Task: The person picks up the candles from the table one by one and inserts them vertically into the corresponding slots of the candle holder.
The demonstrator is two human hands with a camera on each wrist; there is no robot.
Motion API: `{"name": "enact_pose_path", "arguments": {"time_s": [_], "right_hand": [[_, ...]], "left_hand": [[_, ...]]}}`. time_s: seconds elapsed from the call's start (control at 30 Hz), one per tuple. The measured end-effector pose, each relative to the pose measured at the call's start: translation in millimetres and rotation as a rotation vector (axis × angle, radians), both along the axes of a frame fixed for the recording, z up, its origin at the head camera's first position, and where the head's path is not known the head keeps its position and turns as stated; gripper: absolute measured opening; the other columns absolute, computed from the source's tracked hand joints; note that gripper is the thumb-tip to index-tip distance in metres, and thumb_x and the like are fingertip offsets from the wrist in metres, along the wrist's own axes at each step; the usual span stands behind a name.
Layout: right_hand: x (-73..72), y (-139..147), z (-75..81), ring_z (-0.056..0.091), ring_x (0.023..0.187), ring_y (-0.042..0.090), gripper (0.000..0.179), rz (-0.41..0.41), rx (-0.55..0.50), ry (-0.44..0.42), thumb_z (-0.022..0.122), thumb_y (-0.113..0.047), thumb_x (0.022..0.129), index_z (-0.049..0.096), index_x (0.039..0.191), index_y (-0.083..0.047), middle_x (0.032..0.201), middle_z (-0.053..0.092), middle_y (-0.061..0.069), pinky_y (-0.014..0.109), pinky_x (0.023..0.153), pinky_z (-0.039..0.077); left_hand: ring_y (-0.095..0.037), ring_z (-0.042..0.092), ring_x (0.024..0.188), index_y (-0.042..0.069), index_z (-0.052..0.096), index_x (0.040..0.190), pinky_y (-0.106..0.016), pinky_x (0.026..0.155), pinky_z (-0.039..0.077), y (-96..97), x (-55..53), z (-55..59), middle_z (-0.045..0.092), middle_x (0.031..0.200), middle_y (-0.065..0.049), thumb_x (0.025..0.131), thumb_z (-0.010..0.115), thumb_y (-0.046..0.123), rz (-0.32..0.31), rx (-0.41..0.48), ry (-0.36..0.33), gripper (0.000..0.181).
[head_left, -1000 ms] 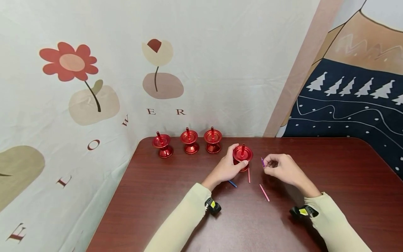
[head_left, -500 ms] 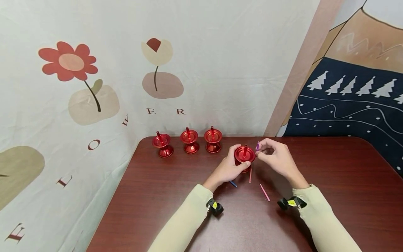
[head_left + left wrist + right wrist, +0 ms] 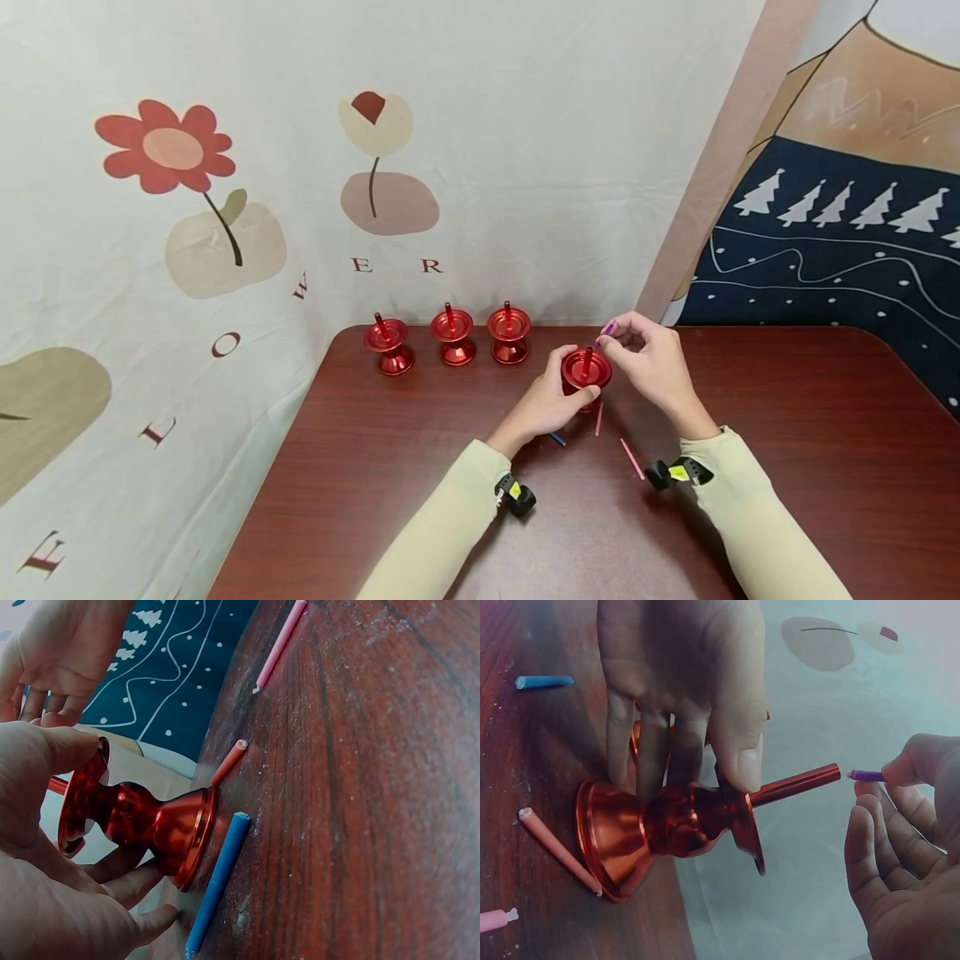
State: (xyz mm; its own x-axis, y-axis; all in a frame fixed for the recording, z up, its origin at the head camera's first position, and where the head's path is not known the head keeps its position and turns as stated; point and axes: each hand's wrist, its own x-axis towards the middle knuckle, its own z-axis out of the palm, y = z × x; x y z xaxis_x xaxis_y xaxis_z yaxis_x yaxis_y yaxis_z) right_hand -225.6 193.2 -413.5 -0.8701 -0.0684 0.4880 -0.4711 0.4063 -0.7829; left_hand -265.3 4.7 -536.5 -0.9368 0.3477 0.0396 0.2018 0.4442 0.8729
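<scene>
My left hand (image 3: 546, 406) grips a shiny red metal candle holder (image 3: 587, 380) that stands on the table, its thumb on the dish rim. A thin tube (image 3: 799, 785) rises from the middle of the dish. Between thumb and fingers, my right hand (image 3: 654, 362) pinches a purple candle (image 3: 866, 776). In the right wrist view the candle's end is close to the tube's top, with a small gap between them. Most of the candle is hidden by the fingers. A blue candle (image 3: 217, 885) and a salmon-pink candle (image 3: 559, 851) lie beside the holder's base.
Three more red holders, the left one (image 3: 393, 362), the middle one (image 3: 457, 353) and the right one (image 3: 508, 352), stand along the table's back edge. A pink candle (image 3: 632, 459) lies nearer the front. Printed cloth (image 3: 525, 167) hangs behind the table (image 3: 810, 433).
My right hand has moved left and farther back, bringing the purple candle from beside the holder to its tube's top. The held holder has shifted slightly right with my left hand.
</scene>
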Motion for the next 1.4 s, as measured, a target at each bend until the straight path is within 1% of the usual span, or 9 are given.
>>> {"name": "enact_pose_path", "arguments": {"time_s": [0.27, 0.57, 0.73, 0.83, 0.93, 1.13, 1.2, 1.37, 1.4], "right_hand": [[-3.0, -2.8, 0.9, 0.067, 0.073, 0.014, 0.007, 0.017, 0.048, 0.026, 0.079, 0.0, 0.096, 0.078, 0.101, -0.006, 0.088, 0.078, 0.006, 0.017, 0.068, 0.053], [-6.2, -4.5, -3.4, 0.068, 0.076, 0.013, 0.01, 0.029, 0.143, 0.113, 0.078, 0.003, 0.094, 0.078, 0.099, -0.006, 0.088, 0.077, 0.002, 0.015, 0.071, 0.053], [-7.2, -5.3, -4.5, 0.067, 0.075, 0.012, 0.014, 0.033, 0.175, 0.142, 0.078, 0.006, 0.091, 0.077, 0.097, -0.006, 0.087, 0.075, 0.001, 0.017, 0.07, 0.053], [-7.3, -6.1, -5.4, 0.067, 0.075, 0.012, 0.014, 0.041, 0.183, 0.153, 0.077, 0.006, 0.091, 0.077, 0.096, -0.006, 0.088, 0.074, 0.001, 0.018, 0.069, 0.053], [-7.4, -6.4, -6.2, 0.066, 0.074, 0.011, 0.014, 0.041, 0.188, 0.154, 0.076, 0.006, 0.09, 0.077, 0.096, -0.006, 0.088, 0.073, 0.0, 0.019, 0.068, 0.053], [-7.1, -6.9, -5.8, 0.065, 0.073, 0.011, 0.014, 0.033, 0.178, 0.141, 0.076, 0.005, 0.09, 0.076, 0.096, -0.007, 0.088, 0.072, -0.001, 0.017, 0.068, 0.053], [-6.5, -7.3, -5.1, 0.065, 0.072, 0.011, 0.013, 0.03, 0.167, 0.135, 0.077, 0.005, 0.09, 0.077, 0.097, -0.007, 0.087, 0.073, 0.0, 0.015, 0.068, 0.053], [-5.1, -8.4, -3.0, 0.067, 0.073, 0.012, 0.011, 0.019, 0.149, 0.127, 0.079, 0.002, 0.093, 0.078, 0.099, -0.008, 0.088, 0.074, 0.001, 0.013, 0.07, 0.053], [-4.9, -8.6, -2.7, 0.067, 0.073, 0.013, 0.01, 0.016, 0.149, 0.127, 0.08, 0.001, 0.094, 0.079, 0.099, -0.008, 0.089, 0.075, 0.001, 0.013, 0.07, 0.053]], "left_hand": [[-0.013, 0.066, 0.126, 0.031, 0.033, 0.168, -0.042, 0.107, 0.053, -0.7, 2.7, 0.0, 0.067, 0.145, -0.004, 0.099, 0.079, 0.051, -0.001, 0.009, 0.012, 0.085], [-0.014, 0.068, 0.123, 0.032, 0.033, 0.167, -0.042, 0.105, 0.054, 0.1, 0.0, -5.7, 0.069, 0.142, -0.005, 0.098, 0.079, 0.05, 0.001, -0.001, 0.039, 0.086], [-0.015, 0.068, 0.124, 0.031, 0.033, 0.167, -0.04, 0.105, 0.054, -0.8, 5.4, 4.5, 0.068, 0.143, -0.005, 0.099, 0.079, 0.049, -0.004, 0.003, 0.005, 0.084], [-0.017, 0.068, 0.123, 0.027, 0.033, 0.167, -0.039, 0.102, 0.056, -3.3, 11.7, 16.6, 0.068, 0.143, -0.006, 0.1, 0.077, 0.047, -0.02, 0.008, 0.011, 0.083], [-0.018, 0.069, 0.123, 0.024, 0.034, 0.167, -0.039, 0.101, 0.057, -5.3, 15.1, 23.1, 0.069, 0.142, -0.006, 0.1, 0.077, 0.045, -0.032, 0.012, 0.033, 0.082], [-0.013, 0.067, 0.124, 0.03, 0.035, 0.166, -0.038, 0.104, 0.054, -3.7, 11.0, 12.8, 0.067, 0.143, -0.004, 0.099, 0.079, 0.048, -0.011, 0.016, 0.017, 0.082], [-0.014, 0.067, 0.124, 0.029, 0.035, 0.166, -0.039, 0.105, 0.054, -4.9, 14.0, 18.5, 0.068, 0.143, -0.005, 0.099, 0.078, 0.048, -0.017, 0.02, 0.017, 0.082], [-0.024, 0.067, 0.128, 0.02, 0.035, 0.166, -0.045, 0.108, 0.054, -9.4, 31.2, 50.9, 0.067, 0.145, -0.014, 0.102, 0.076, 0.043, -0.038, 0.047, -0.007, 0.079], [-0.024, 0.068, 0.127, 0.02, 0.036, 0.166, -0.045, 0.106, 0.054, -9.4, 31.7, 51.5, 0.067, 0.144, -0.014, 0.102, 0.075, 0.043, -0.039, 0.044, 0.0, 0.078]]}}
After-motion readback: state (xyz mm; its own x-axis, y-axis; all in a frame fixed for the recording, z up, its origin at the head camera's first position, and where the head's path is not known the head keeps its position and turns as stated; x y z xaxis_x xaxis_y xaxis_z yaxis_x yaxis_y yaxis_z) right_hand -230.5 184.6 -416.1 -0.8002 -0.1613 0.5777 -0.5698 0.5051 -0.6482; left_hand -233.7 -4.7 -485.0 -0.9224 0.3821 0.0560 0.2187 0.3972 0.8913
